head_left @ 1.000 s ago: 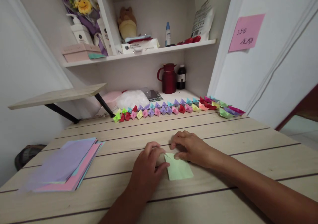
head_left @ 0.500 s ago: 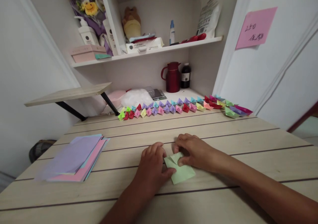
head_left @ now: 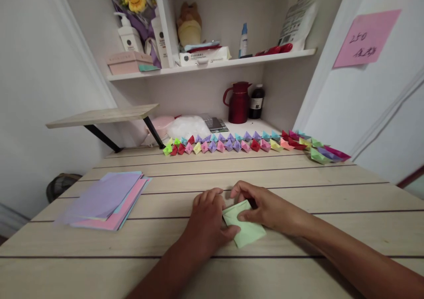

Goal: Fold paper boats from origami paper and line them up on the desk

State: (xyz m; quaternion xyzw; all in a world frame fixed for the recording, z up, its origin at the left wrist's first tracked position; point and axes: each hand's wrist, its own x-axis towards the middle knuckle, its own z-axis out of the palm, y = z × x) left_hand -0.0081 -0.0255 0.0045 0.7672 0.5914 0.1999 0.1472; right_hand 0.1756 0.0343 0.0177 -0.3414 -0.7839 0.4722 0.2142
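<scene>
A folded light green paper (head_left: 247,230) lies on the wooden table (head_left: 298,179) in front of me. My left hand (head_left: 208,221) rests on its left edge, fingers curled and thumb pressed on the sheet. From the right, my right hand (head_left: 261,206) pinches the paper's upper part between thumb and fingers. A stack of coloured paper sheets (head_left: 106,199), purple on top and pink beneath, lies to the left. Along the table's far edge runs a row of several small folded paper boats (head_left: 245,143) in many colours.
A dark red jug (head_left: 238,102) and a dark bottle (head_left: 256,102) stand in the alcove behind the row. The shelf (head_left: 212,65) above holds bottles, a box and a plush toy. A small wooden side shelf (head_left: 99,115) juts out at left. A pink note (head_left: 366,38) hangs on the right wall.
The view has shifted left and down. The top of the green paper has been folded down flatter under my right fingers, and the sheet has turned slightly.
</scene>
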